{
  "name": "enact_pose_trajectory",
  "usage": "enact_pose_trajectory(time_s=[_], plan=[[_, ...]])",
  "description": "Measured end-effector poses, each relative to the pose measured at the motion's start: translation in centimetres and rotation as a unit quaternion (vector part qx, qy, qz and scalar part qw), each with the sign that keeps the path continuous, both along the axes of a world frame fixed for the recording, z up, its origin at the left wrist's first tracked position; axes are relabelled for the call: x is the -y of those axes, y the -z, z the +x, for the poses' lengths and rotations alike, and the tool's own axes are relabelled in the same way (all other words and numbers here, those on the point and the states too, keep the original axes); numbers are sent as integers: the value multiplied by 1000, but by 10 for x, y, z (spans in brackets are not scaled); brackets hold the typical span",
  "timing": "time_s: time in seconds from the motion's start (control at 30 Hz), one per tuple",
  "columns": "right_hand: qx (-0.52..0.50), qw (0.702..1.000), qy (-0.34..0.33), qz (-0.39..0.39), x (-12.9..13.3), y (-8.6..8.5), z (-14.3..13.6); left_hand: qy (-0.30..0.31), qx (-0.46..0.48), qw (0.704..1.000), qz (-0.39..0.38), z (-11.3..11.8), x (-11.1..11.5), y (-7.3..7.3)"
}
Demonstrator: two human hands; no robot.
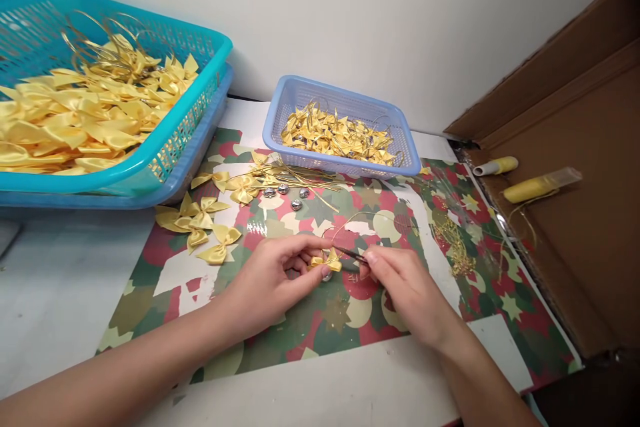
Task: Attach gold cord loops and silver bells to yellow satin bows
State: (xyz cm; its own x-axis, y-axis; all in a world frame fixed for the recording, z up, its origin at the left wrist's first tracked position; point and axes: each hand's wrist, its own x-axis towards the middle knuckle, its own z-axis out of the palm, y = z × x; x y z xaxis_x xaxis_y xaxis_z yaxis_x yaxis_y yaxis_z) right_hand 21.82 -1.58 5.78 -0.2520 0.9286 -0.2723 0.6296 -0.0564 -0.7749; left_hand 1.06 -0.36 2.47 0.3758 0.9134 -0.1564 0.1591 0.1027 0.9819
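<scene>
My left hand (pixel 283 273) pinches a small yellow ribbon bow (pixel 332 263) between thumb and fingers. A silver bell partly shows under the bow, and a thin gold cord loops up from it. My right hand (pixel 400 280) is closed around dark, slim tweezers (pixel 353 254), whose tip points left at the cord just above the bow. Behind my hands lie several silver jingle bells (pixel 297 205) and a bundle of straight gold cords (pixel 305 178). Loose yellow bows (pixel 220 245) lie to the left of them.
A turquoise basket (pixel 200 113), heaped with yellow bows, stands at the left inside a blue one. Farther back, a smaller blue basket (pixel 340 161) holds bows with cords. Gold cord scraps (pixel 455 247) litter the mat's right side. Cardboard (pixel 565 113) with two yellow-filled tubes (pixel 530 188) borders the right.
</scene>
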Motion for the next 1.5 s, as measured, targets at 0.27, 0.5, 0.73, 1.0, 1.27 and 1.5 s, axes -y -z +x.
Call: enact_pose_trajectory(time_s=[0.27,0.5,0.73,1.0,1.27,1.5], plan=[[65,979,117,155,-17,22,23,-24,55,992,113,-5,9,6],[210,934,40,287,-30,48,12,19,46,976,212,-10,13,5],[95,933,17,346,-16,32,1,-18,-61,942,329,-9,15,8],[-10,931,20,364,13,28,-32,-31,-138,863,486,-3,10,3],[85,920,-24,381,11,35,-34,-26,-155,873,462,-2,11,3],[54,947,-22,316,11,36,-37,-17,-133,894,428,-2,11,6]])
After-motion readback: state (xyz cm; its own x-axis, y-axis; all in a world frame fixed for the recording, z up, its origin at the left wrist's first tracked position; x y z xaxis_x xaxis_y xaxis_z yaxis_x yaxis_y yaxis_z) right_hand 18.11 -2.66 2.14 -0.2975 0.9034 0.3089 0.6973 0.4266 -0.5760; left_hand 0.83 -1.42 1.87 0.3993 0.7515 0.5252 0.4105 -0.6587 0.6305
